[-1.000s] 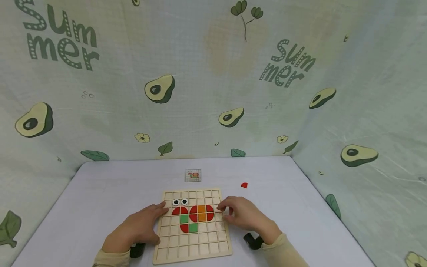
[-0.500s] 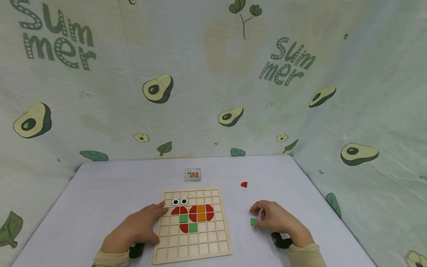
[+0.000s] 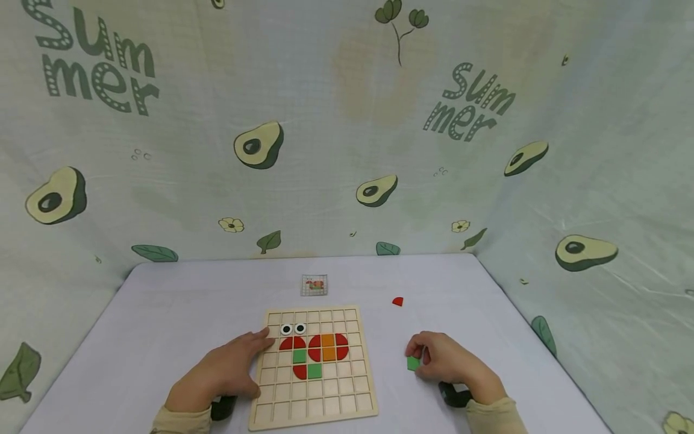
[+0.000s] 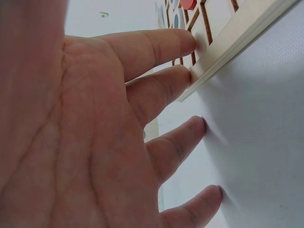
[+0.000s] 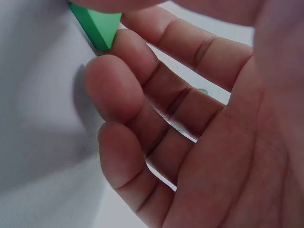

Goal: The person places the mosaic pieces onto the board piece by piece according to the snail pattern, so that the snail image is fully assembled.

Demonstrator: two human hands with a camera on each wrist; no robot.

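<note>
A wooden grid board (image 3: 347, 386) lies on the white table, with red quarter-circle tiles (image 3: 300, 371), orange squares (image 3: 328, 352), green squares (image 3: 314, 371) and two eye discs (image 3: 300, 328) set in its cells. My left hand (image 3: 230, 364) rests along the board's left side, fingers spread; in the left wrist view two fingertips (image 4: 183, 40) touch the board's rim. To the right of the board, my right hand (image 3: 450, 361) pinches a green square tile (image 3: 413, 363) between thumb and fingers, low over the table. In the right wrist view the thumb partly covers that green tile (image 5: 100, 26).
A loose red quarter-circle tile (image 3: 398, 301) lies beyond the right hand. Behind the board is a small picture card (image 3: 314, 285) showing a similar pattern. A printed cloth (image 3: 325, 217) hangs around the table's back and sides.
My right hand has left the board's right edge, moved right to the green square tile and taken hold of it. The left hand and the board have stayed in place.
</note>
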